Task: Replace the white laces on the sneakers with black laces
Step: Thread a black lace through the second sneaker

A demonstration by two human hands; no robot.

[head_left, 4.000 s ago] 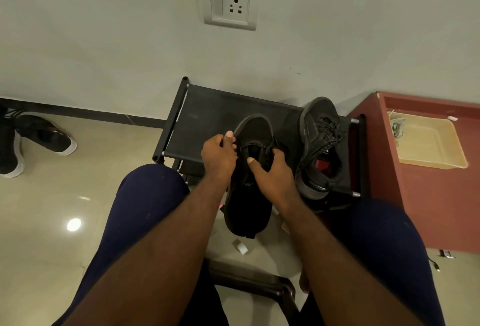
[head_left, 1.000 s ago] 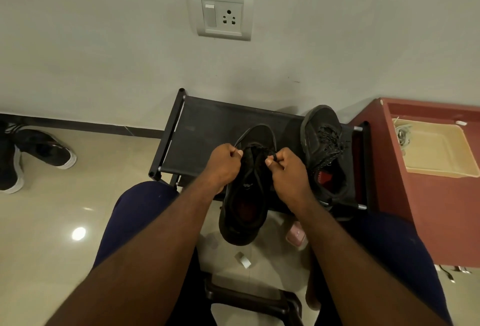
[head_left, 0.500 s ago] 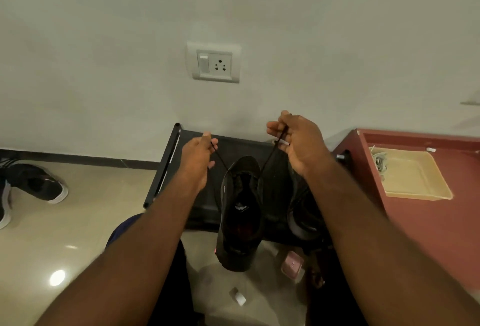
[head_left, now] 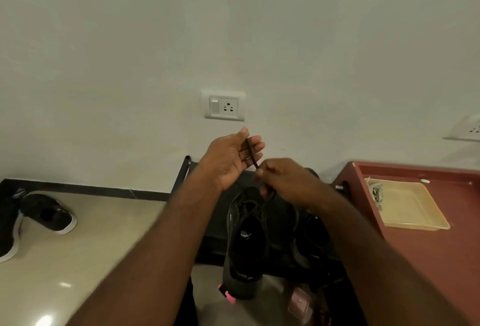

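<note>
While hand (head_left: pixel 283 182) pinches lace (head_left: pixel 251 155), sneaker (head_left: pixel 246 242) overhangs rack (head_left: pixel 215 245).

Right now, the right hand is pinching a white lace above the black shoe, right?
No. The head view shows the lace is black, not white. The right hand does pinch it above the black shoe.

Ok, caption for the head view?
Right hand pinches a black lace draped over the open left hand, above a black sneaker.
</note>
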